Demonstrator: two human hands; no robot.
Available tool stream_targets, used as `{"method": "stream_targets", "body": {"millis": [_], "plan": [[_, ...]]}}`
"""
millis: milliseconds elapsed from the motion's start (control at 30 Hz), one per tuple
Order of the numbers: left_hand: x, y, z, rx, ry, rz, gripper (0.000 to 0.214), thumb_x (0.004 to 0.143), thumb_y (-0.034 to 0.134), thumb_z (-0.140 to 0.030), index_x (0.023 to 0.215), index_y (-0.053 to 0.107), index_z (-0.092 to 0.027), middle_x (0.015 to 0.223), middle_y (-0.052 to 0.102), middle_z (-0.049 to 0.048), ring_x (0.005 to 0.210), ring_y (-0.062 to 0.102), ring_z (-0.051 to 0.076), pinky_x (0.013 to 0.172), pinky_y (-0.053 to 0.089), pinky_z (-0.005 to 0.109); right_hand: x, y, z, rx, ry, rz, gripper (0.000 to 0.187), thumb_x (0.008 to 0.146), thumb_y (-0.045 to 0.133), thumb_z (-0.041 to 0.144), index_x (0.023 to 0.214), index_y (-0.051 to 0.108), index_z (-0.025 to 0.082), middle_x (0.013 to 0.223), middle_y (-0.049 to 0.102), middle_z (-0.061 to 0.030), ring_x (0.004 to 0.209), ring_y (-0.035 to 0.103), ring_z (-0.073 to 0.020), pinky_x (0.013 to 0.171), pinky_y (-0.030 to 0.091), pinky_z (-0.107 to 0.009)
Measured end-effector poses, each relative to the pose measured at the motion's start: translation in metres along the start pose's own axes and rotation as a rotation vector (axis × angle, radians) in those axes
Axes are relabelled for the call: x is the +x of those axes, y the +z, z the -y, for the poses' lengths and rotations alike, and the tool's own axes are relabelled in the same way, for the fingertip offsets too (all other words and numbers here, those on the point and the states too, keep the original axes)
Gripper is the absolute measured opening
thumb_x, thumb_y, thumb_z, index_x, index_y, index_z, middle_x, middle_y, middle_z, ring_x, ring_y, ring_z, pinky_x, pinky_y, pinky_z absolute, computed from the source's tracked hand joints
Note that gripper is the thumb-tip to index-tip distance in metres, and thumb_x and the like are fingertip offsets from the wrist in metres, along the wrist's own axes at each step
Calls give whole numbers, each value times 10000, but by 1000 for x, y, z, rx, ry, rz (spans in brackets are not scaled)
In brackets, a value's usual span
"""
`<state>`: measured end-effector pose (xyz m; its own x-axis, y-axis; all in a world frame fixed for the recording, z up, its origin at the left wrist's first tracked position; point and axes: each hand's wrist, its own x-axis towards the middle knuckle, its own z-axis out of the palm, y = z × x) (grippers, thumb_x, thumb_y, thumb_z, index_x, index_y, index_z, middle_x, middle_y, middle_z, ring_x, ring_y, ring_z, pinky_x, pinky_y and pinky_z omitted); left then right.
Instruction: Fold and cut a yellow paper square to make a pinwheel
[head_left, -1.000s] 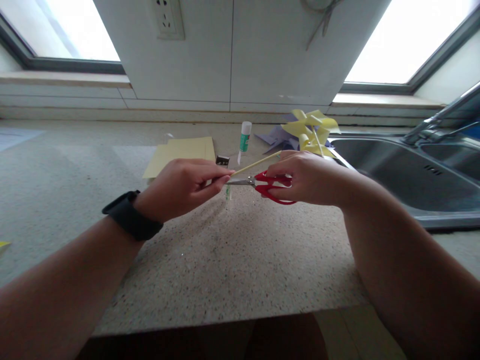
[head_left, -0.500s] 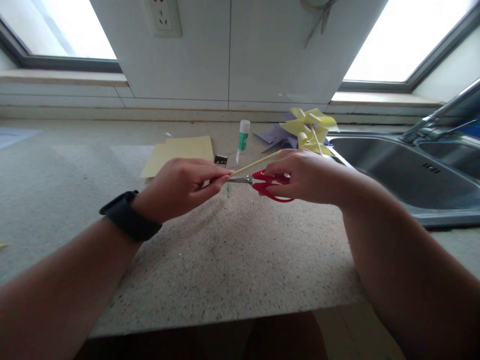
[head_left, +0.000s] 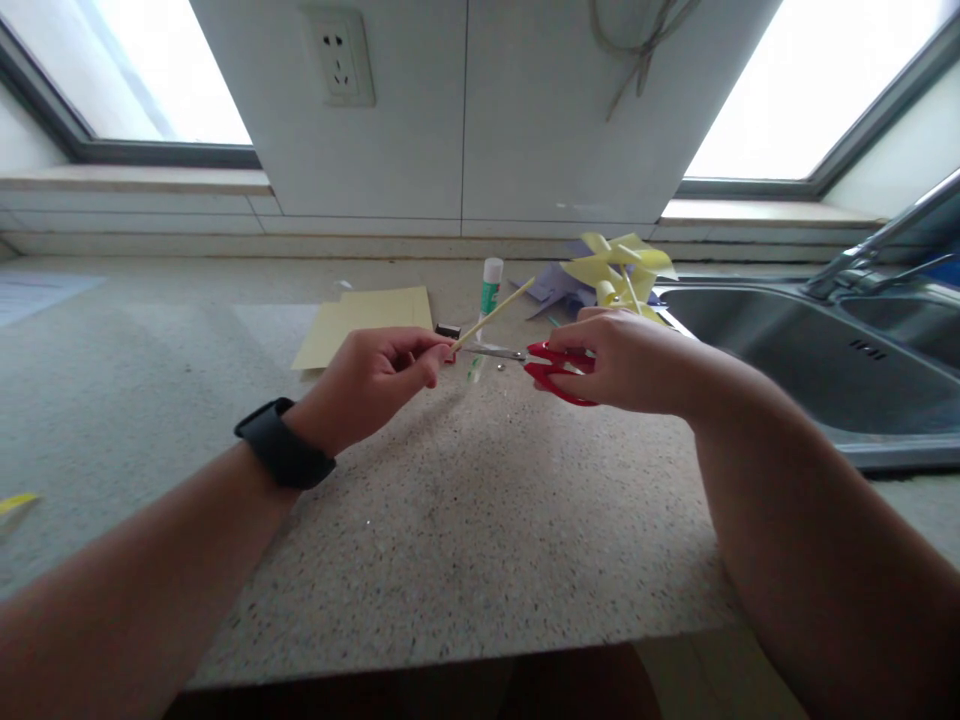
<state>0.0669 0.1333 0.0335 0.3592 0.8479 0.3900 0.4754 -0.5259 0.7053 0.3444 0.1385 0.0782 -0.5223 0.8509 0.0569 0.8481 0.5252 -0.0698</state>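
Between thumb and fingers, my left hand pinches one end of a thin pale-yellow stick, which slants up to the right. My right hand grips red-handled scissors, fingers in the loops. The scissor blades point left, almost closed, with their tips close to the stick's held end; I cannot tell if they touch it. Behind the stick stands a glue stick with a white cap. A small dark-topped object lies just beyond my left fingertips, partly hidden.
Yellow paper sheets lie behind my left hand. A yellow paper pinwheel and purple folded paper sit at the back right, beside the steel sink. A yellow scrap is at far left, below a white sheet.
The stick's far end has come away from my right hand and tilts up more steeply. My right hand and the scissors have shifted slightly right. The view has tilted up a little.
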Motion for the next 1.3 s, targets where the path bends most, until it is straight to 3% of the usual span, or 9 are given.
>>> {"method": "stream_targets", "body": {"millis": [100,267,400,633,967,1200,1300], "plan": [[1,5,5,-160,-90,-26,218,943,587,-306,975,755,-171,660,638,-13,477,466,74,436,387,202,1,4,-7,11,31,-62,304,884,593,472,773,667,200,625,575,-12,529,426,-128,535,280,-307],[2,9,8,-358,-141,-46,173,955,587,-269,949,714,-152,702,667,0,511,533,69,464,429,185,3,6,-9,82,101,-49,314,905,555,486,787,633,205,639,605,-15,529,451,-129,523,296,-300],[2,9,7,-460,-178,-35,156,953,599,-271,989,676,-139,746,728,33,529,576,80,463,435,187,6,8,-12,4,253,-93,326,904,539,489,775,630,204,638,606,-33,520,458,-139,515,299,-308],[-1,16,5,-618,-207,10,128,955,582,-259,959,632,-141,776,762,55,533,622,85,475,464,187,11,25,-20,-145,482,35,427,876,514,541,786,715,175,723,660,-134,572,548,-208,512,317,-332],[-6,27,-2,-738,-226,108,135,948,594,-298,938,550,-171,805,779,57,544,656,103,498,511,210,15,34,-14,-108,536,82,473,855,535,588,782,743,170,762,679,-154,616,615,-229,500,333,-316],[-7,29,-4,-752,-213,118,136,952,587,-297,955,543,-169,842,784,67,567,669,104,491,509,202,15,34,-11,-65,499,58,328,800,625,467,663,698,178,632,636,-112,570,587,-212,484,315,-310],[-7,30,-5,-751,-223,125,135,952,580,-299,970,541,-171,869,788,76,595,688,116,482,501,197,12,28,-10,-28,476,-5,298,800,648,465,705,696,187,648,652,-98,589,590,-212,503,334,-316]]}}
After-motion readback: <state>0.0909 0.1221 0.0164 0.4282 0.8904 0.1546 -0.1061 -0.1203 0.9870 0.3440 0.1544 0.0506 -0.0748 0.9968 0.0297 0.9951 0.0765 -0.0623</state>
